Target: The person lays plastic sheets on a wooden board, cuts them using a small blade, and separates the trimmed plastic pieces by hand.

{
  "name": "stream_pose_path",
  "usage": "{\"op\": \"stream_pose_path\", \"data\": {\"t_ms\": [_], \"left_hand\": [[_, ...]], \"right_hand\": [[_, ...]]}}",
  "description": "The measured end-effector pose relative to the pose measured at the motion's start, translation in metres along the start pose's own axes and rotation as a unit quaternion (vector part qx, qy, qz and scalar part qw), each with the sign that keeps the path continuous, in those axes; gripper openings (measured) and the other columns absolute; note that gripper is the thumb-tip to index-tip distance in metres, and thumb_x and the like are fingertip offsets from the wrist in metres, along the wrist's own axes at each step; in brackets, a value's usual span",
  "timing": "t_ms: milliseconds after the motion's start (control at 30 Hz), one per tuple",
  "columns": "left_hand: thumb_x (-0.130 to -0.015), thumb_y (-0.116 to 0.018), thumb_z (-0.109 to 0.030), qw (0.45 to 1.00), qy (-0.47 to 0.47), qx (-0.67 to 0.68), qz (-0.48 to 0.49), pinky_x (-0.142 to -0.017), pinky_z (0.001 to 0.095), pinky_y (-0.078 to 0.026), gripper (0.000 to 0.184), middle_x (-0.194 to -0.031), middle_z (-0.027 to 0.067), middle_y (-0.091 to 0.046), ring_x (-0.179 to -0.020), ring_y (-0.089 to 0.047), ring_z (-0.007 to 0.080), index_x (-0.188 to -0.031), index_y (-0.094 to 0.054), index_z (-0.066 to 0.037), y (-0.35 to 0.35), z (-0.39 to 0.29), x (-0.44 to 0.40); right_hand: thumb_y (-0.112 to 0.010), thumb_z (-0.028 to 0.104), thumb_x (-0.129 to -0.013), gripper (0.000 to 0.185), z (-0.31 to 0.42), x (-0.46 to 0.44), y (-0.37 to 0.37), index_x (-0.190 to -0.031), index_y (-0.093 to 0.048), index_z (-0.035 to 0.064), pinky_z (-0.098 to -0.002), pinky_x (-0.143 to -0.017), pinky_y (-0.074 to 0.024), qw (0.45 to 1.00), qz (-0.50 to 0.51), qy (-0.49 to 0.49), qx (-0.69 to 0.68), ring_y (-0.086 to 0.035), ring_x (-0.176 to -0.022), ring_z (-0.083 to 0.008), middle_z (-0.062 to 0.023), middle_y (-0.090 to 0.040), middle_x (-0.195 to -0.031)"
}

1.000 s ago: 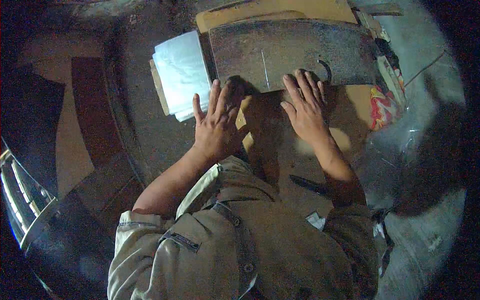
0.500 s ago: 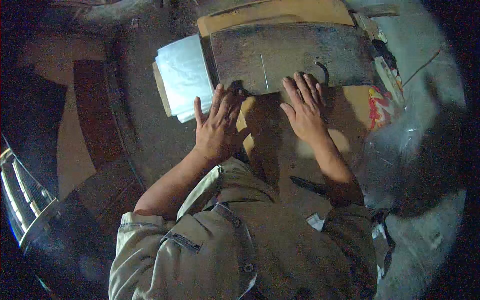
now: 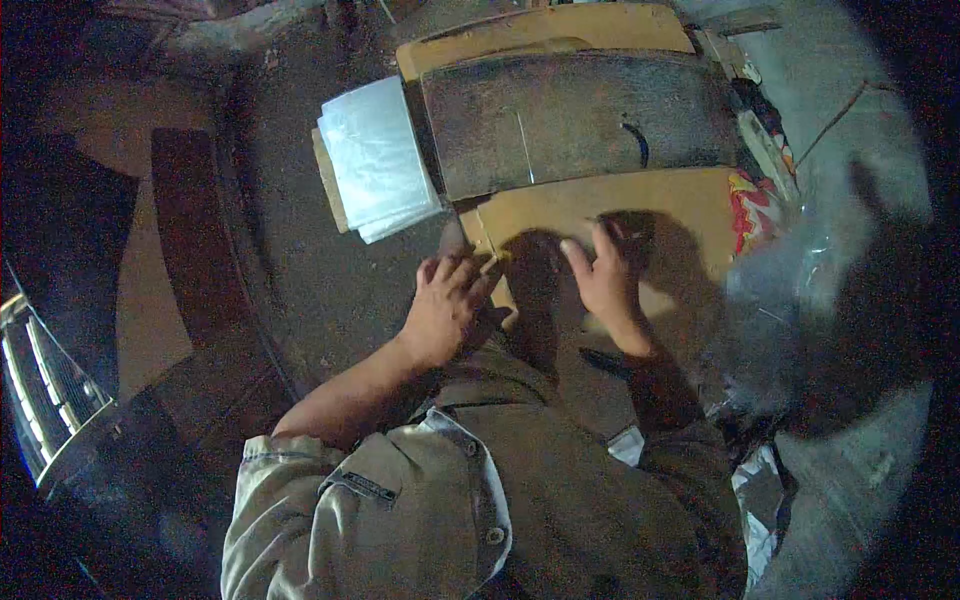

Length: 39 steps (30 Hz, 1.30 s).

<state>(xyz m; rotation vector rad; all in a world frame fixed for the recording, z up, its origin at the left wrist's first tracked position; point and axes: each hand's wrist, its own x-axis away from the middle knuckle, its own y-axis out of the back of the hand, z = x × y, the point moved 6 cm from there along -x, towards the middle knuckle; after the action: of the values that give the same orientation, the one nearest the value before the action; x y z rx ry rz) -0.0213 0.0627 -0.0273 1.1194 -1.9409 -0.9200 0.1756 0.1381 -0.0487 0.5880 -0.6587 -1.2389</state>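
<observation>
- Currently the left hand [image 3: 440,310] lies at the left edge of the tan board [image 3: 655,195], its fingers bent and bunched, back of the hand up; the fingertips are partly in shadow, so whether they grip anything I cannot tell.
- The right hand [image 3: 612,285] is open over the tan board, well in from the left edge, thumb and forefinger spread apart; the other fingers blur into shadow, and contact with the surface is unclear.
- The tan board lies in front of the person, between the torso and a dark board [image 3: 580,90]; the dark board's near edge runs along the tan board's far edge, just beyond both hands.
- On the dark board, a thin pale strip [image 3: 525,145] runs to the near edge, left of its middle; a dark curved piece [image 3: 636,143] sits right of the middle, near that same edge.
- Beside the dark board's left edge is a stack of whitish sheets [image 3: 380,155] — slightly fanned at its near end.
- At the tan board's far right corner is a red-and-white wrapper [image 3: 752,213]; a dark, narrow object [image 3: 603,361] lies by the right forearm, which seems to cover one end.
</observation>
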Motion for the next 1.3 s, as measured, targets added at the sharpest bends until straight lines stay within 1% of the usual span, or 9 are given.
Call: {"op": "stream_pose_path", "data": {"t_ms": [100, 267, 600, 733, 833, 900, 933, 1000, 1300], "left_hand": [[-0.081, -0.059, -0.037, 0.994, 0.005, -0.071, 0.081, -0.094, 0.0518, -0.032, 0.054, -0.124, 0.011, -0.049, -0.12, -0.039, 0.0291, -0.128, -0.049, -0.014, -0.021, -0.001, 0.016], [-0.08, -0.06, -0.036, 0.999, 0.032, -0.003, 0.034, -0.092, 0.0526, -0.033, 0.046, -0.121, 0.011, -0.05, -0.118, -0.04, 0.0298, -0.12, -0.055, -0.014, -0.034, 0.003, 0.027], [-0.078, -0.062, -0.032, 1.0, -0.015, 0.015, 0.016, -0.087, 0.0518, -0.037, 0.041, -0.118, 0.012, -0.052, -0.114, -0.042, 0.032, -0.113, -0.058, -0.013, -0.021, 0.002, 0.022], [-0.084, -0.06, -0.03, 0.988, 0.054, 0.115, 0.09, -0.097, 0.0516, -0.033, 0.048, -0.125, 0.0153, -0.051, -0.119, -0.044, 0.035, -0.125, -0.05, -0.006, -0.018, -0.001, 0.011], [-0.086, -0.06, -0.028, 0.976, -0.053, 0.2, 0.072, -0.095, 0.0416, -0.038, 0.049, -0.122, 0.0158, -0.053, -0.115, -0.048, 0.031, -0.128, -0.048, -0.005, -0.007, -0.019, -0.001], [-0.088, -0.059, -0.032, 0.917, 0.094, 0.388, 0.007, -0.094, 0.0344, -0.04, 0.051, -0.121, 0.016, -0.053, -0.111, -0.052, 0.027, -0.129, -0.047, -0.005, 0.006, -0.023, -0.01], [-0.088, -0.059, -0.032, 0.917, 0.093, 0.388, 0.007, -0.094, 0.0344, -0.04, 0.051, -0.121, 0.016, -0.053, -0.111, -0.052, 0.027, -0.129, -0.047, -0.005, 0.004, -0.026, -0.014], [-0.09, -0.055, -0.04, 0.82, 0.11, 0.562, 0.027, -0.097, 0.0353, -0.038, 0.057, -0.121, 0.0169, -0.053, -0.116, -0.049, 0.0278, -0.126, -0.046, 0.003, -0.003, -0.03, -0.022], [-0.084, -0.063, -0.004, 0.642, 0.123, 0.757, 0.013, -0.088, 0.0294, -0.044, 0.045, -0.102, 0.0087, -0.06, -0.099, -0.057, 0.0185, -0.126, -0.047, -0.003, 0.01, -0.04, -0.025]], "right_hand": [[-0.066, 0.023, -0.082, 0.045, -0.016, 0.023, -0.023, -0.116, -0.049, 0.0003, -0.039, -0.088, -0.0438, 0.998, 0.03, -0.017, -0.052, -0.056, -0.103, -0.0362, -0.0209, -0.058, -0.11], [-0.064, 0.015, -0.082, 0.03, -0.025, 0.031, -0.034, -0.105, -0.051, 0.001, -0.0397, -0.08, -0.0444, 0.993, -0.003, -0.074, -0.096, -0.057, -0.097, -0.0355, -0.0199, -0.059, -0.1], [-0.06, 0.016, -0.086, 0.02, -0.022, 0.025, -0.012, -0.095, -0.051, 0.0002, -0.0348, -0.065, -0.0449, 0.999, -0.024, -0.004, -0.043, -0.059, -0.074, -0.023, -0.0139, -0.058, -0.082], [-0.057, 0.014, -0.089, 0.019, -0.015, 0.026, 0.013, -0.098, -0.049, -0.0003, -0.0299, -0.064, -0.0462, 0.992, -0.053, -0.05, -0.099, -0.058, -0.071, -0.0162, -0.0107, -0.057, -0.081], [-0.06, 0.0, -0.082, 0.025, -0.003, 0.029, 0.03, -0.101, -0.044, 0.0023, -0.0266, -0.068, -0.0466, 0.957, -0.038, -0.072, -0.28, -0.056, -0.075, -0.0123, -0.005, -0.054, -0.082], [-0.061, -0.001, -0.082, 0.028, 0.011, 0.033, 0.038, -0.104, -0.043, 0.002, -0.0269, -0.068, -0.0477, 0.946, -0.014, -0.075, -0.314, -0.057, -0.075, -0.0132, -0.0055, -0.055, -0.084], [-0.061, -0.002, -0.081, 0.032, 0.017, 0.036, 0.039, -0.107, -0.042, 0.0016, -0.0273, -0.069, -0.0488, 0.934, 0.012, -0.078, -0.349, -0.058, -0.076, -0.0141, -0.0059, -0.055, -0.086], [-0.06, -0.004, -0.08, 0.038, 0.022, 0.042, 0.04, -0.112, -0.04, 0.0013, -0.0269, -0.068, -0.0494, 0.932, 0.031, -0.097, -0.348, -0.059, -0.077, -0.0146, -0.0066, -0.056, -0.087], [-0.061, 0.001, -0.083, 0.042, 0.058, 0.052, 0.047, -0.116, -0.035, 0.0015, -0.0249, -0.068, -0.0448, 0.939, 0.123, -0.065, -0.313, -0.058, -0.073, -0.0113, -0.0055, -0.059, -0.076]]}}
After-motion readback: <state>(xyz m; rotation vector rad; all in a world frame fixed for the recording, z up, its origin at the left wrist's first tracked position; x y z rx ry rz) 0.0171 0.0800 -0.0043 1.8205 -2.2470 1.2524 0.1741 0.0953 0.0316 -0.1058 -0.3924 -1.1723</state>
